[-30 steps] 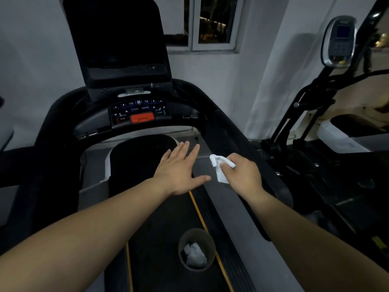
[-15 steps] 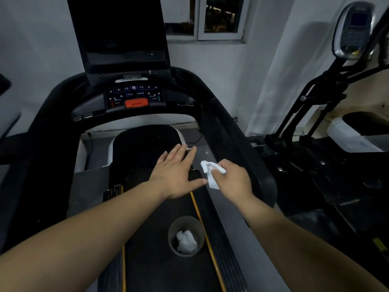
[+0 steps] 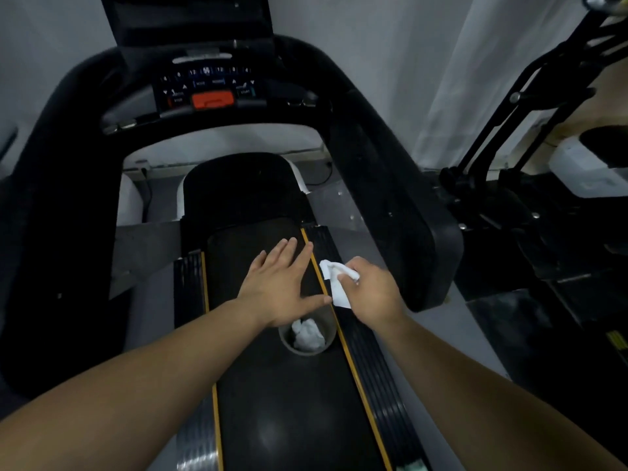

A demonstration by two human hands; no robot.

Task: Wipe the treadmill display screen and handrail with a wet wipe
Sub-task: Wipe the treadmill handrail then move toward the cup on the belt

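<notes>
My right hand (image 3: 372,292) holds a crumpled white wet wipe (image 3: 334,280) above the treadmill belt's right edge. My left hand (image 3: 280,285) hovers flat beside it, fingers spread, holding nothing. Just below both hands a small grey bin (image 3: 307,336) with used white wipes stands on the belt (image 3: 289,402). The black display screen (image 3: 187,15) is at the top, cut off by the frame, above the console with an orange stop button (image 3: 212,99). The black right handrail (image 3: 384,185) curves down to the right of my right hand.
The left handrail (image 3: 51,198) frames the belt on the other side. A black elliptical machine (image 3: 530,137) stands to the right against a white curtain. Grey side rails run along both belt edges.
The view has tilted downward, so the screen slid toward the top edge. Both hands have come nearer to the bin. The wipe stays in my right hand.
</notes>
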